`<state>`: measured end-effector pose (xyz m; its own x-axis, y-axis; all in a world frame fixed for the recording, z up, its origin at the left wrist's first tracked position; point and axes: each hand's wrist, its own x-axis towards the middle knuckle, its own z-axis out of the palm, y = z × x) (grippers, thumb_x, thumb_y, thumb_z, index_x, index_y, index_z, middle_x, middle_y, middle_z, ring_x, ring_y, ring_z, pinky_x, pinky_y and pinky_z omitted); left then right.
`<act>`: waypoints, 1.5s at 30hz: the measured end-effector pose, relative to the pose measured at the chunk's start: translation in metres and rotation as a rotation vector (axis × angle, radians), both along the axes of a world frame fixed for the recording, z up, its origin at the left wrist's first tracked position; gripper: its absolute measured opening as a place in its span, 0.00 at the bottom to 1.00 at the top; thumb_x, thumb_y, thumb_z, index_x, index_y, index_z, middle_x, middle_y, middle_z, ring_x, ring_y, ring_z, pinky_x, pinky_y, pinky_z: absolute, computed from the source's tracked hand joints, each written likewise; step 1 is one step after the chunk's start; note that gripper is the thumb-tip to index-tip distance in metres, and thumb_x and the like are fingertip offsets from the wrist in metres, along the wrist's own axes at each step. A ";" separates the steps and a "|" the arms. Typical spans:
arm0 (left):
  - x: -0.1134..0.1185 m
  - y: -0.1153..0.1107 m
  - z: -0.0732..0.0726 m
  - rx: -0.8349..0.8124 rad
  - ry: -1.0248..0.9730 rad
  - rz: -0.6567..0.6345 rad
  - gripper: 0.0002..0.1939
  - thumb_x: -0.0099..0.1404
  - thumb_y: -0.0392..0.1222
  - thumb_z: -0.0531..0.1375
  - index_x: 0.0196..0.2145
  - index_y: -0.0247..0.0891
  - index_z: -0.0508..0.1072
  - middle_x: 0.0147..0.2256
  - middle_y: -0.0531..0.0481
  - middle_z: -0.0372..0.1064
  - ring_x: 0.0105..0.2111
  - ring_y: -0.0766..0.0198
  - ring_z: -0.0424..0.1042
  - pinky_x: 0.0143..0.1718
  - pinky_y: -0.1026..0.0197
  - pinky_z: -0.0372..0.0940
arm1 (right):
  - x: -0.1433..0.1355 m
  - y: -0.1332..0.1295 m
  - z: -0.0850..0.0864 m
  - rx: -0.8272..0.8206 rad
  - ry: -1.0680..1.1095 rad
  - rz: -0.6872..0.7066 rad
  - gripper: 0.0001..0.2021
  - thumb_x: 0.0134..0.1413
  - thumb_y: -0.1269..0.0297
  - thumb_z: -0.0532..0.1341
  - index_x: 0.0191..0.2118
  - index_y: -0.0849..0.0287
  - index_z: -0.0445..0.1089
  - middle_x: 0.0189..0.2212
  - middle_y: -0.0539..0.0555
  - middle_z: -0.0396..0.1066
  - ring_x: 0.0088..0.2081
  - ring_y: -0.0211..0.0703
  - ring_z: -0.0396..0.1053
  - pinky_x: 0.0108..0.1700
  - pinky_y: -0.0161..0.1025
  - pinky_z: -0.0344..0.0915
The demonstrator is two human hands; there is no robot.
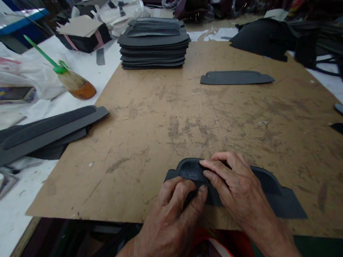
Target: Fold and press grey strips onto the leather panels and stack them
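Observation:
A dark grey shaped piece (pixel 282 199) lies at the front edge of the brown board, with a darker layer on its upper part. My left hand (pixel 174 210) is closed on its left part, thumb and bent fingers pressed together near the lower edge. Just to the right, my right hand (pixel 236 182) pinches the darker layer near the middle, thumb close to the forefinger. The fingers of both hands nearly meet and hide part of the piece. A similar flat piece (pixel 237 77) rests farther back on the board.
Behind stands a tall stack of dark pieces (pixel 155 47). More pieces (pixel 48 129) overlap the board's left edge. A bottle with a green nozzle (pixel 76 83) leans at the left. Black sheets (pixel 262 38) lie back right, and a black box (pixel 84 37) sits back left.

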<state>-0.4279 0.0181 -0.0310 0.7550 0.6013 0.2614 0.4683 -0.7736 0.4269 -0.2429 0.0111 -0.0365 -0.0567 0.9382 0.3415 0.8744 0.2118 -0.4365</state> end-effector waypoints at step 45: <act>-0.004 0.022 -0.013 0.413 0.354 -0.041 0.53 0.57 0.73 0.47 0.65 0.26 0.45 0.63 0.32 0.48 0.62 0.46 0.50 0.61 0.47 0.43 | 0.075 -0.039 -0.008 -0.212 -0.370 -0.080 0.49 0.50 0.30 0.41 0.65 0.70 0.48 0.66 0.64 0.44 0.67 0.52 0.39 0.64 0.58 0.39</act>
